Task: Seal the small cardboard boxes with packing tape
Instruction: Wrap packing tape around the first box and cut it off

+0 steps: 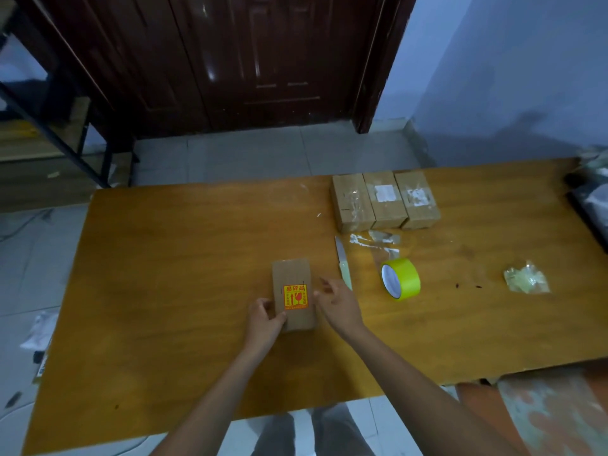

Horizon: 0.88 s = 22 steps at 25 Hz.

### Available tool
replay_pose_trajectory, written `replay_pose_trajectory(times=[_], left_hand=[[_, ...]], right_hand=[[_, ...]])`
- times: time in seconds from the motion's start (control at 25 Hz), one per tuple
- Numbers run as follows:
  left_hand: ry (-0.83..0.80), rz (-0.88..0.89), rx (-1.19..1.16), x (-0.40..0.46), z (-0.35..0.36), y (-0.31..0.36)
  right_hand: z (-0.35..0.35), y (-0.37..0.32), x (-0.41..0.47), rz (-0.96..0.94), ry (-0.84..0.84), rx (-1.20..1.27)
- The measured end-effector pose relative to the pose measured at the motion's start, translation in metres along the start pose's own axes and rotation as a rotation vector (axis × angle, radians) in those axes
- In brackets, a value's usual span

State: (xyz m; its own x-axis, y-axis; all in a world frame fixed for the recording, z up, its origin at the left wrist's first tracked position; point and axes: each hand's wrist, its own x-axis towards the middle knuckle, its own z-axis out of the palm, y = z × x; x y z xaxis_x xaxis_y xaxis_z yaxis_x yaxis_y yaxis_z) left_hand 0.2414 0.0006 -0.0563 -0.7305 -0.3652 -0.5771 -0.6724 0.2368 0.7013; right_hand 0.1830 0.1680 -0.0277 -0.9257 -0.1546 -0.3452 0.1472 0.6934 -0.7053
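Observation:
A small cardboard box with a yellow and red fragile sticker lies flat near the middle of the wooden table. My left hand grips its near left corner, thumb on the top face. My right hand hovers just right of the box with loosely curled fingers and holds nothing. A roll of yellow-green packing tape stands on edge to the right. Between the box and the roll lies a knife with a pale handle. Three more small boxes stand side by side at the back.
Scraps of clear tape lie in front of the three boxes, and a crumpled wad of clear tape sits further right. Dark items crowd the table's far right edge. A dark wooden door and a metal shelf frame stand beyond the table.

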Motion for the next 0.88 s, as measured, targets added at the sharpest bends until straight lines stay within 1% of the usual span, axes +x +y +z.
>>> replay_pose_trajectory(times=[0.08,0.12,0.16,0.2,0.24,0.28,0.32,0.4,0.44,0.48,0.52,0.6,0.64,0.72,0.8,0.88], left_hand=[[0.11,0.068,0.085,-0.003,-0.001,0.012],[0.174,0.107,0.111,-0.003,-0.002,0.019],[0.228,0.147,0.129,-0.005,-0.003,0.029],[0.275,0.193,0.133,-0.007,-0.001,0.042],[0.304,0.238,0.128,-0.009,0.001,0.054],[0.307,0.281,0.124,-0.012,0.005,0.067],[0.284,0.317,0.12,-0.014,0.011,0.079],[0.185,0.361,0.095,-0.018,0.031,0.098],[0.119,0.363,0.073,-0.021,0.041,0.105],[0.06,0.361,0.046,-0.022,0.052,0.111],[0.005,0.353,0.031,-0.023,0.063,0.117],[-0.099,0.322,0.05,-0.022,0.082,0.127],[-0.143,0.305,0.077,-0.021,0.09,0.13],[-0.229,0.231,0.074,-0.019,0.106,0.134],[-0.335,0.055,-0.062,-0.013,0.121,0.139],[-0.392,-0.12,-0.223,0.0,0.141,0.146]], right_hand=[[-0.029,0.003,0.004,-0.143,0.208,-0.15],[-0.048,0.006,0.007,-0.177,0.328,-0.237],[-0.069,0.008,0.01,-0.155,0.446,-0.313],[-0.091,0.013,0.015,-0.088,0.542,-0.353],[-0.11,0.022,0.018,0.008,0.596,-0.358],[-0.125,0.032,0.022,0.111,0.597,-0.332],[-0.136,0.042,0.026,0.212,0.539,-0.282],[-0.149,0.059,0.035,0.388,0.321,-0.113],[-0.152,0.063,0.038,0.445,0.226,-0.008],[-0.153,0.062,0.038,0.485,0.167,0.087],[-0.154,0.061,0.038,0.503,0.145,0.192],[-0.152,0.06,0.039,0.503,0.127,0.402],[-0.148,0.06,0.038,0.491,0.146,0.458],[-0.141,0.059,0.035,0.415,0.247,0.504],[-0.14,0.057,0.029,0.324,0.283,0.507],[-0.14,0.062,0.03,0.25,0.276,0.513]])
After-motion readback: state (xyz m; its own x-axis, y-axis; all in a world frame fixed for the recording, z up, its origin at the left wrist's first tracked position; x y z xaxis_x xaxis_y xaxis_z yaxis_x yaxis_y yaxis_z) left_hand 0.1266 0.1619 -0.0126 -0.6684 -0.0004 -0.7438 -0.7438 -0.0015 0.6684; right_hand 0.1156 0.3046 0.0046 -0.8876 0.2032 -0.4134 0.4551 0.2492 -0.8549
